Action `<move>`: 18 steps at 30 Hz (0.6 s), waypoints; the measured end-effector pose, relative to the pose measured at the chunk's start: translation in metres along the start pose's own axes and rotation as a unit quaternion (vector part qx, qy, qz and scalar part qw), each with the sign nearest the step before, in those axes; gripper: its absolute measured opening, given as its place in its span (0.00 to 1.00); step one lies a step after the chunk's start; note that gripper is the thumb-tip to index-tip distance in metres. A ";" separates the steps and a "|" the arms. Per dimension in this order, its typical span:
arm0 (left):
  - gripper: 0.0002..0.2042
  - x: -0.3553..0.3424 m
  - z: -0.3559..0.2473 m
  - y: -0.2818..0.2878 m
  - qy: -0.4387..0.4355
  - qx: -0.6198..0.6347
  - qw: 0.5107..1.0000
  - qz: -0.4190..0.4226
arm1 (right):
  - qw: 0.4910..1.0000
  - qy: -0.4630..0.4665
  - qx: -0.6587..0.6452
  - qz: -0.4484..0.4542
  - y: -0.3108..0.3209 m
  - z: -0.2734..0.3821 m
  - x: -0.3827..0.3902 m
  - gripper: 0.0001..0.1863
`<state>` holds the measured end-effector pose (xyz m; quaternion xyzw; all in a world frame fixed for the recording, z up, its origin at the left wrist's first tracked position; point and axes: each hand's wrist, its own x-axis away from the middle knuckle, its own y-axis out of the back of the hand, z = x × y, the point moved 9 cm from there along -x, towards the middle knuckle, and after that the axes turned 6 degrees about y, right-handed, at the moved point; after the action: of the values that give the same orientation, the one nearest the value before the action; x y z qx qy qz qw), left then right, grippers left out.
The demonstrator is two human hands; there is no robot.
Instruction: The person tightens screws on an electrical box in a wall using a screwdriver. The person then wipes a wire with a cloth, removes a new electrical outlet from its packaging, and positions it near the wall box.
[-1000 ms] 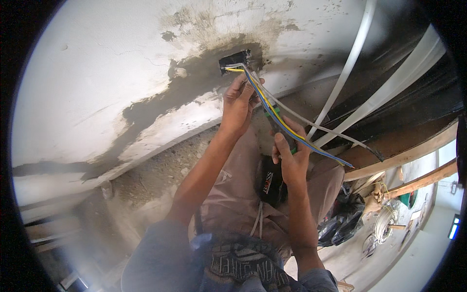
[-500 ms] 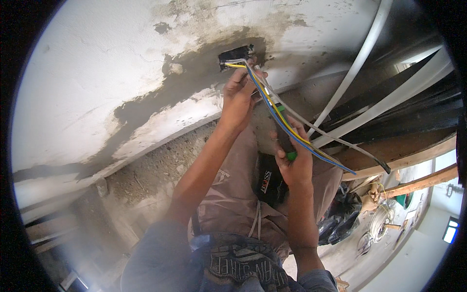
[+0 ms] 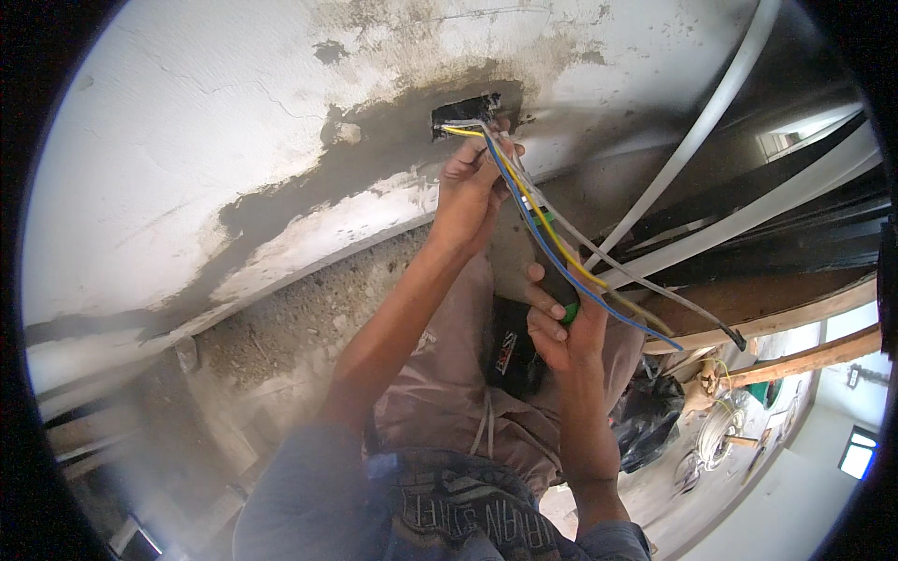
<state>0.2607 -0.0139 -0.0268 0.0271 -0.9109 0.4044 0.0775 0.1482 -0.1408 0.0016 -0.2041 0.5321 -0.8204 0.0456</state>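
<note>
A dark recessed wall box (image 3: 465,114) sits in the grey-patched wall, with several wires coming out of it. My left hand (image 3: 468,192) is closed in a pinch on the wires just below the box. A blue wire (image 3: 538,234), a yellow wire (image 3: 568,254) and a grey wire (image 3: 613,264) with a dark end run down to the right, past my right hand. In my right hand (image 3: 566,327) is a tool with a black handle and green parts (image 3: 552,248), held beneath the wires. Its upper end is hidden behind the wires and my left fingers.
White pipes (image 3: 692,136) slant down on the right, over dark sheeting and wooden boards (image 3: 804,360). Rubble (image 3: 313,313) lies along the wall's foot. A black plastic bag (image 3: 652,421) and a coil of cable (image 3: 718,438) are on the floor at lower right.
The yellow wire now stands farther from the blue one around my right hand. My right fingers have shifted on the handle. My left hand keeps its pinch; the whole view has moved slightly.
</note>
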 end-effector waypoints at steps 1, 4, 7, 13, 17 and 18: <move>0.11 0.002 0.004 0.001 0.014 -0.008 1.000 0.008 | 0.997 -0.036 -0.061 0.016 0.005 -0.006 -0.001 0.23; 0.13 0.023 0.021 -0.016 0.039 -0.088 0.994 0.045 | 0.997 0.038 0.065 -0.009 0.011 0.003 -0.003 0.26; 0.15 0.037 0.024 -0.024 0.025 -0.196 0.979 0.050 | 0.911 0.162 0.379 -0.018 -0.006 0.026 0.003 0.29; 0.09 0.031 0.024 -0.028 -0.008 -0.179 0.984 -0.013 | 0.933 0.131 0.335 -0.014 -0.003 0.025 0.009 0.30; 0.09 0.038 0.022 -0.049 0.048 -0.119 0.992 -0.013 | 0.891 0.170 0.421 -0.012 -0.003 0.033 0.009 0.29; 0.09 0.040 0.023 -0.052 0.054 -0.115 0.992 -0.022 | 0.876 0.181 0.448 -0.008 -0.005 0.035 0.010 0.28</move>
<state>0.2243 -0.0649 0.0028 0.0158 -0.9449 0.2964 0.1382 0.1532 -0.1721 0.0210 -0.0140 0.1052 -0.9939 0.0289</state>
